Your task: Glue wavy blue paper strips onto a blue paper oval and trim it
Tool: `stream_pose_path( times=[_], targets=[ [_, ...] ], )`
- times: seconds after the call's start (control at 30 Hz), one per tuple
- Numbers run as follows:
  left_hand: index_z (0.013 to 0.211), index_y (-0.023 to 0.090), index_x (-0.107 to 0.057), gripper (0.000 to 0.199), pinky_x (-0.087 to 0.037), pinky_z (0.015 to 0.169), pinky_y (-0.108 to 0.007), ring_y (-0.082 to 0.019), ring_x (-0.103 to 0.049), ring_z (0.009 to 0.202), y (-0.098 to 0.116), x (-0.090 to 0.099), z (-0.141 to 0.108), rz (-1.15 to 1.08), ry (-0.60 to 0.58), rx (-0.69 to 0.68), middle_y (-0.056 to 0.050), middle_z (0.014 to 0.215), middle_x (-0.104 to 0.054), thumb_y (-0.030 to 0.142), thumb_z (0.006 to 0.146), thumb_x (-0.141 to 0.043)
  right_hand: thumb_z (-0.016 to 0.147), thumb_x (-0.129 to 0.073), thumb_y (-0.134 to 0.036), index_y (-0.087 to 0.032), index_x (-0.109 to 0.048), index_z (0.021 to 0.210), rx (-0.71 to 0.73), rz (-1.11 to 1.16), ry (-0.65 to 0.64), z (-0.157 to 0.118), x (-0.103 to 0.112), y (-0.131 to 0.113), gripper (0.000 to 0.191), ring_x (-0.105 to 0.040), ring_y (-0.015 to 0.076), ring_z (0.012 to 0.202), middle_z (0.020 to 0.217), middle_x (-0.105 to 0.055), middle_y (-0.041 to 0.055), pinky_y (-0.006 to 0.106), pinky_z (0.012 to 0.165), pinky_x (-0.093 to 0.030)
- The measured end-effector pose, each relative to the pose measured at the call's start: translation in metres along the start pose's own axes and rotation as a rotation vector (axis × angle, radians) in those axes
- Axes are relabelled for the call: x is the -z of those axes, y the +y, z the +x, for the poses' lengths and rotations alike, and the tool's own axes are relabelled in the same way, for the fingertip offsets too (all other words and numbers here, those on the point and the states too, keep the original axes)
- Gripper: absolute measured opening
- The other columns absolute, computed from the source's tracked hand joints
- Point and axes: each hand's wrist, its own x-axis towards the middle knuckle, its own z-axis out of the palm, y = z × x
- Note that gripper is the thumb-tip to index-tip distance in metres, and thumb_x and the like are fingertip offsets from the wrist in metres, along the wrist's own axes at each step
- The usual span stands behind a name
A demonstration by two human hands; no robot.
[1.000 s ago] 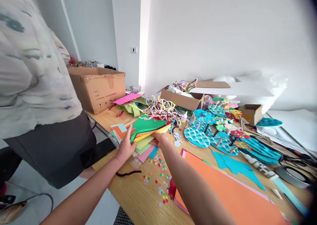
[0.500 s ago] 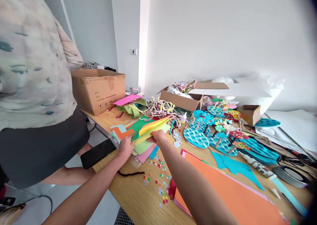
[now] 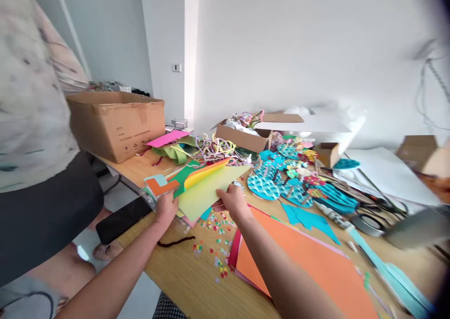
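A pale yellow-green sheet (image 3: 207, 190) lies slanted between my hands, over a stack of coloured papers. My left hand (image 3: 166, 208) is closed on the near left edge of the stack, beside green paper (image 3: 183, 174) and an orange piece (image 3: 158, 185). My right hand (image 3: 232, 200) pinches the right side of the pale yellow-green sheet between thumb and fingers. Yellow and orange sheets (image 3: 202, 174) curl up behind it. The lower layers of the stack are mostly hidden.
Orange sheets (image 3: 302, 267) lie under my right forearm. Confetti (image 3: 220, 225), blue wave cutouts (image 3: 263, 186), pipe cleaners (image 3: 214, 148) and a grey tape roll (image 3: 368, 224) are on the table. A large carton (image 3: 119, 127) and a person (image 3: 35, 122) are at the left, near a black phone (image 3: 123, 219).
The view has turned right. My right hand has moved right along the stack with the pale yellow-green sheet, which now shows more of its surface. My left hand stays at the stack's left edge.
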Motion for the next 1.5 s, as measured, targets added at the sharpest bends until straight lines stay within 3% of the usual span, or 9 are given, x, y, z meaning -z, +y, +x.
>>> stream_pose_path(
  times=[0.13, 0.23, 0.4, 0.53, 0.73, 1.13, 1.33, 1.5],
  targets=[
    [0.113, 0.017, -0.066, 0.034, -0.047, 0.069, -0.03, -0.027, -0.067, 0.084, 0.0, 0.001, 0.001, 0.008, -0.025, 0.0, -0.01, 0.087, -0.074, 0.026, 0.086, -0.047, 0.078, -0.06, -0.019, -0.012, -0.063, 0.084, 0.149, 0.012, 0.108, -0.063, 0.051, -0.001, 0.01, -0.063, 0.0176, 0.045, 0.063, -0.067, 0.004, 0.025, 0.039, -0.052],
    [0.109, 0.014, -0.067, 0.036, -0.045, 0.065, -0.03, -0.028, -0.066, 0.079, 0.0, 0.0, 0.002, 0.027, -0.052, 0.012, -0.012, 0.08, -0.072, 0.029, 0.087, -0.043, 0.072, -0.068, -0.037, -0.012, -0.063, 0.084, 0.261, 0.012, 0.296, -0.109, 0.089, 0.013, 0.028, -0.064, 0.0192, 0.047, 0.066, -0.068, 0.0057, 0.026, 0.039, -0.053],
    [0.103, 0.015, -0.069, 0.04, -0.04, 0.06, -0.03, -0.029, -0.065, 0.073, -0.003, -0.001, 0.002, 0.06, -0.077, 0.01, -0.011, 0.071, -0.07, 0.036, 0.087, -0.04, 0.056, -0.079, -0.055, -0.013, -0.061, 0.087, 0.141, 0.205, 0.587, -0.162, 0.125, 0.063, 0.055, -0.068, 0.0222, 0.056, 0.071, -0.07, 0.0082, 0.025, 0.04, -0.052],
    [0.104, 0.014, -0.069, 0.043, -0.039, 0.06, -0.031, -0.03, -0.064, 0.073, -0.003, -0.002, 0.003, 0.095, -0.078, -0.007, -0.012, 0.07, -0.069, 0.038, 0.087, -0.037, 0.047, -0.083, -0.053, -0.016, -0.056, 0.083, 0.04, 0.435, 0.724, -0.181, 0.123, 0.101, 0.058, -0.07, 0.0238, 0.061, 0.068, -0.069, 0.0047, 0.024, 0.04, -0.052],
    [0.103, 0.013, -0.07, 0.044, -0.04, 0.06, -0.032, -0.031, -0.064, 0.071, -0.001, 0.0, 0.004, 0.157, -0.103, -0.042, -0.012, 0.067, -0.069, 0.037, 0.086, -0.037, 0.045, -0.086, -0.043, -0.021, -0.05, 0.083, -0.004, 0.674, 0.685, -0.184, 0.099, 0.131, 0.056, -0.072, 0.0248, 0.074, 0.075, -0.07, 0.0006, 0.029, 0.055, -0.06],
    [0.112, 0.015, -0.067, 0.043, -0.043, 0.062, -0.032, -0.031, -0.067, 0.076, -0.005, -0.005, -0.001, 0.187, -0.152, -0.134, -0.012, 0.072, -0.072, 0.034, 0.085, -0.039, 0.044, -0.089, -0.036, -0.018, -0.056, 0.087, -0.025, 0.844, 0.531, -0.179, 0.079, 0.133, 0.057, -0.07, 0.0324, 0.089, 0.089, -0.072, 0.0066, 0.034, 0.063, -0.06],
    [0.113, 0.017, -0.066, 0.042, -0.049, 0.072, -0.033, -0.03, -0.068, 0.09, -0.003, 0.0, -0.004, 0.167, -0.218, -0.211, -0.012, 0.097, -0.073, 0.03, 0.082, -0.043, 0.047, -0.089, -0.038, -0.012, -0.061, 0.08, -0.078, 0.892, 0.444, -0.181, 0.081, 0.132, 0.05, -0.07, 0.034, 0.09, 0.085, -0.073, 0.014, 0.034, 0.066, -0.06],
    [0.112, 0.02, -0.067, 0.043, -0.047, 0.092, -0.03, -0.025, -0.059, 0.114, -0.001, 0.008, -0.002, 0.138, -0.314, -0.319, -0.007, 0.125, -0.064, 0.022, 0.072, -0.049, 0.055, -0.085, -0.034, -0.011, -0.061, 0.081, -0.148, 0.934, 0.332, -0.184, 0.087, 0.13, 0.042, -0.072, 0.0277, 0.074, 0.095, -0.072, 0.0203, 0.029, 0.052, -0.057]
  ],
)
